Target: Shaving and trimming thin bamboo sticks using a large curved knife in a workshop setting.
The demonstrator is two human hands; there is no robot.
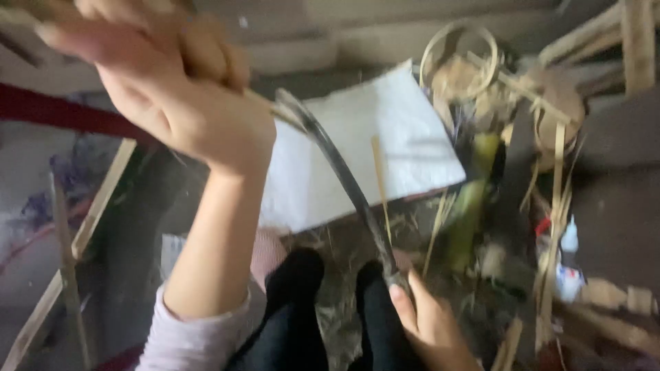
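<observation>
**Curved blade held at both ends above a littered work floor**

Item 1. Curved blade: dark, thin metal, bowed in a long arc, dull and worn. It runs from my raised left hand down to my right hand, crossing in front of the white sheet. Motion blur softens its edges.

Item 2. Left hand: lifted high at upper left, fingers curled shut around a pale wooden handle at the blade's upper end. The sleeve at the forearm is light, soft fabric.

Item 3. Right hand: low at the bottom, thumb pressed along the blade's lower tip. I can't tell whether the remaining fingers close round it; they lie behind the metal.

Item 4. White sheet: flat, rectangular, faintly textured like padded paper or foam, lying on the floor behind the blade. One thin bamboo sliver rests on it.

Item 5. Bamboo hoop: thin strip bent into a ring, upper right, among loose split strips and shavings.

Item 6. Green bamboo piece: smooth, tubular, right of the sheet.

Item 7. Small glue bottle: white, pointed cap, at right among slats.

Item 8. Knees in black cloth: bottom centre, just beside the right hand.
</observation>
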